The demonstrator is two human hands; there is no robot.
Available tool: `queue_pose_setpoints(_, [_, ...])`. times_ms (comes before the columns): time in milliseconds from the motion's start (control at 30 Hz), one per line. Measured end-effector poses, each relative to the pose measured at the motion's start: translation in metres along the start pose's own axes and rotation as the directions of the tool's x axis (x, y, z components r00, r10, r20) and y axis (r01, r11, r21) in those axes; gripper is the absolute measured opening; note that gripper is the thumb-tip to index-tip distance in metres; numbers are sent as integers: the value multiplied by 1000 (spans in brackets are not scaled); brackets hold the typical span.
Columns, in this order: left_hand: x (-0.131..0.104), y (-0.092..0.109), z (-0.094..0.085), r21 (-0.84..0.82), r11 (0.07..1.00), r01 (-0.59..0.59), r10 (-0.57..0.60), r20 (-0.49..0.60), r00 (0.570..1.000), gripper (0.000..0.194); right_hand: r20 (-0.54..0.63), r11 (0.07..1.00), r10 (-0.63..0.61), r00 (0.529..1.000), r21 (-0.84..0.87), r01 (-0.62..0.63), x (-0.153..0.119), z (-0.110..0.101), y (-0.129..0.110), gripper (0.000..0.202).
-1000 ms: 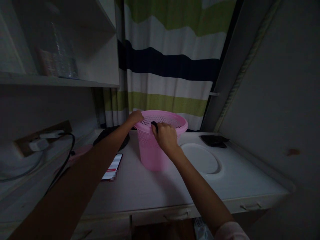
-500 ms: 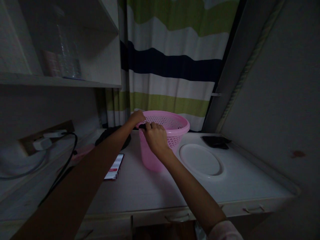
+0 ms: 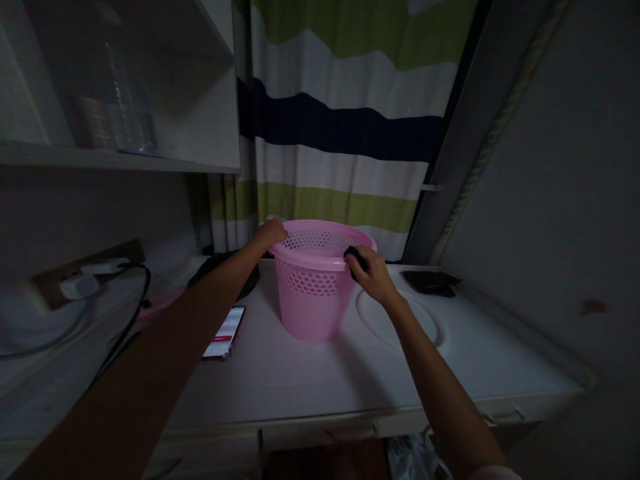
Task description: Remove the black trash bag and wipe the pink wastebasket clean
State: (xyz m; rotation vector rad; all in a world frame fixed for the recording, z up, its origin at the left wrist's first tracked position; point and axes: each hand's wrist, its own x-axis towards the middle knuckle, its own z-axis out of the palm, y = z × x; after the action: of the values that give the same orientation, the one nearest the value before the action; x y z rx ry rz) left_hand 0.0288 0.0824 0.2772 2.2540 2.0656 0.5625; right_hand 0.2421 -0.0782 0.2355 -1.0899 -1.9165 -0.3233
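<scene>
A pink plastic basket [image 3: 313,303] with a perforated upper band stands upright on the white desk [image 3: 300,393]. My left hand [image 3: 273,232] grips its rim at the far left, fingers closed over the edge. At the right side of the rim is my right hand [image 3: 369,268], closed on a small black cloth [image 3: 356,259] that touches the rim. The basket's bottom inside is hidden by its front wall.
Left of the basket lie a lit phone [image 3: 225,333] and a dark bundle [image 3: 215,270], partly behind my left arm. A round white lid [image 3: 395,319] and a black pouch [image 3: 431,281] are at right. Cables run from a wall socket [image 3: 50,283]. A striped curtain [image 3: 340,130] hangs behind.
My right hand has moved right with the black cloth, from the left front of the rim to its right side. My left hand keeps its hold on the rim.
</scene>
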Motion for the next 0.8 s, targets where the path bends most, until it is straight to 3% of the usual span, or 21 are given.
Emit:
queue_pose_setpoints(133, [-4,1,-2,14,1000,11,-11,1,1000,42,-20,998,9,1000,60,-8,1,-1,14,27])
queue_pose_setpoints(333, [-15,3,-7,-70,997,43,-41,34,999,39,-67,998,35,997,-55,-39,2,4,3,30])
queue_pose_setpoints(500, [-18,4,-8,-76,995,65,-62,42,997,37,19,957,95,995,-277,-86,7,6,-25,33])
queue_pose_setpoints(600, [-17,4,-7,-64,996,56,-54,35,998,36,110,915,92,990,-402,-41,12,12,-51,31])
queue_pose_setpoints(800, [-13,4,-6,5,999,43,-43,27,999,35,181,861,65,981,-507,36,30,42,-97,28])
